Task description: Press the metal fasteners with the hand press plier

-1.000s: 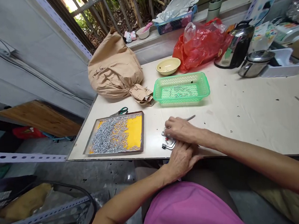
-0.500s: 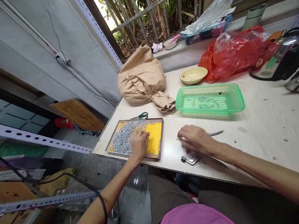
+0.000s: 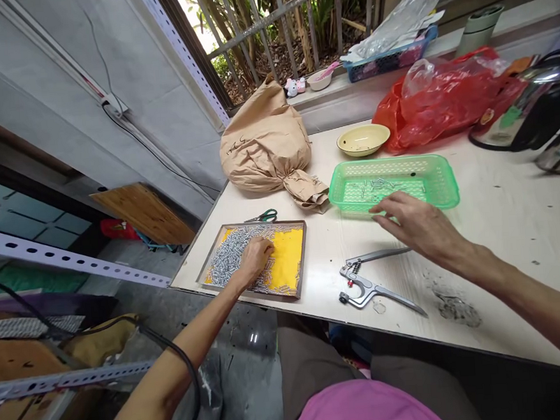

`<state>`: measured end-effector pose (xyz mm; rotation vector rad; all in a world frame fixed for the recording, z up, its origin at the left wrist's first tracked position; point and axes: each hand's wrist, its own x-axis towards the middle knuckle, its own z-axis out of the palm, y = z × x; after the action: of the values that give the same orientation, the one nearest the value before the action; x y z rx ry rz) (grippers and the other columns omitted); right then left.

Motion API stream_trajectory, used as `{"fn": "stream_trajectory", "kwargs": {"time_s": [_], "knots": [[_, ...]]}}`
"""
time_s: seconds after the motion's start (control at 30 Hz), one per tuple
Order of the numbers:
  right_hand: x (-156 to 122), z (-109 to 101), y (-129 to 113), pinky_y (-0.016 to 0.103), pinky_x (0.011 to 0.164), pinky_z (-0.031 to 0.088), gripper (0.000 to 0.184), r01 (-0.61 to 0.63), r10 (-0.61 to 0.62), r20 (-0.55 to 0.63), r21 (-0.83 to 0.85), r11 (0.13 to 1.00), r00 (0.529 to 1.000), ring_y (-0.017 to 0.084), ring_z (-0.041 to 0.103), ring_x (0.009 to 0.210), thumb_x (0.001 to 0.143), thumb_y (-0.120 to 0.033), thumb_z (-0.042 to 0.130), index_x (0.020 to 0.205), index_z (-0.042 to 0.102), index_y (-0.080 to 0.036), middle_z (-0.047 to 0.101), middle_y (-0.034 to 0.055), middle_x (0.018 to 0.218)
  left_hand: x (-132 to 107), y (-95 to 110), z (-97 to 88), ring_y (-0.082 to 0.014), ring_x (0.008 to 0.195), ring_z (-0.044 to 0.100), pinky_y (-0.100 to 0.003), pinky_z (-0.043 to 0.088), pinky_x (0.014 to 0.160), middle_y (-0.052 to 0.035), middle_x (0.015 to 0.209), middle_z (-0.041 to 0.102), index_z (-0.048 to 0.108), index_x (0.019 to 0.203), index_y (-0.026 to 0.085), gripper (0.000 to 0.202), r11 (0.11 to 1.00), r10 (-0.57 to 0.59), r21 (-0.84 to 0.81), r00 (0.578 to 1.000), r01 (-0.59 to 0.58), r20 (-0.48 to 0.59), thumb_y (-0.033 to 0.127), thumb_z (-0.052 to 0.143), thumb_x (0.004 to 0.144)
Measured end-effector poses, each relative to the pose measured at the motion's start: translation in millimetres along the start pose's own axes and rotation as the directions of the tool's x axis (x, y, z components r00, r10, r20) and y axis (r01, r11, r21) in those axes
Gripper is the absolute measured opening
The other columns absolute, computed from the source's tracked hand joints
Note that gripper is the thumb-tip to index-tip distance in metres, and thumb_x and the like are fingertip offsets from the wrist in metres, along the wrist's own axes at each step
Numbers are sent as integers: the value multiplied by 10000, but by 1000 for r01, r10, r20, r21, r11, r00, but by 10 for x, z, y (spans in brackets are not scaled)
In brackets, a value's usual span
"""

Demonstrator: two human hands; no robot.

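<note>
My left hand [image 3: 255, 259] reaches into a shallow tray [image 3: 303, 259] with a yellow bottom, at the edge of a pile of small metal pins [image 3: 232, 255]. Its fingers are curled together and pointing down; what they hold is hidden. My right hand [image 3: 418, 224] hovers at the near rim of a green plastic basket [image 3: 444, 195], thumb and fingers apart, nothing visible between them. Several loose pins [image 3: 378, 182] lie in that basket. Below the right hand, silver spring-handled pliers [image 3: 368, 289] with a red part rest on the table, handles spread and untouched.
Green-handled scissors [image 3: 268, 215] lie behind the tray. Farther back stand a tied brown paper sack [image 3: 265, 140], a cream bowl [image 3: 363, 141], a red plastic bag [image 3: 427, 113] and a kettle [image 3: 541, 102]. The table's front edge runs close to my lap.
My right hand has moved from above the pliers up and right to the green basket, its fingers now apart. My left hand has shifted slightly left within the tray.
</note>
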<state>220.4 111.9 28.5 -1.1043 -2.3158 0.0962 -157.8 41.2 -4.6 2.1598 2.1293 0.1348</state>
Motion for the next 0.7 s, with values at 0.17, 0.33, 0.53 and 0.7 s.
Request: {"fn": "stream_trajectory", "kwargs": {"time_s": [0.17,0.33,0.53,0.7], "knots": [[-359,121,-139,292,680,472,260,-32,17,125,120,992,992,174,620,808,935,-306,417,981,644,-189,629,72,981,-31,99,-148,-186,805,631,-295,460,758,-59,886,711,716,826,170,152,921,-192,-346,981,177,-9,256,603,772],[-688,136,-258,275,714,454,262,-63,13,358,130,989,934,164,610,824,944,-336,425,1038,624,-195,615,66,978,-210,737,-165,-117,614,568,-238,457,590,-45,764,680,691,817,138,288,586,-226,-747,949,312,219,396,688,690],[-851,110,-420,261,668,403,172,-114,108,574,-25,993,812,172,587,827,908,-296,508,926,623,-170,585,66,942,-297,1473,191,-55,449,397,-196,293,427,14,548,552,660,681,115,318,439,-95,-785,891,437,444,414,741,610],[-844,59,-498,254,638,363,179,-172,168,621,-54,984,766,166,587,831,938,-265,450,943,598,-166,587,72,990,-238,1585,345,-46,402,304,-210,194,404,52,428,427,641,613,107,373,487,-57,-725,846,487,530,466,740,601]]}}
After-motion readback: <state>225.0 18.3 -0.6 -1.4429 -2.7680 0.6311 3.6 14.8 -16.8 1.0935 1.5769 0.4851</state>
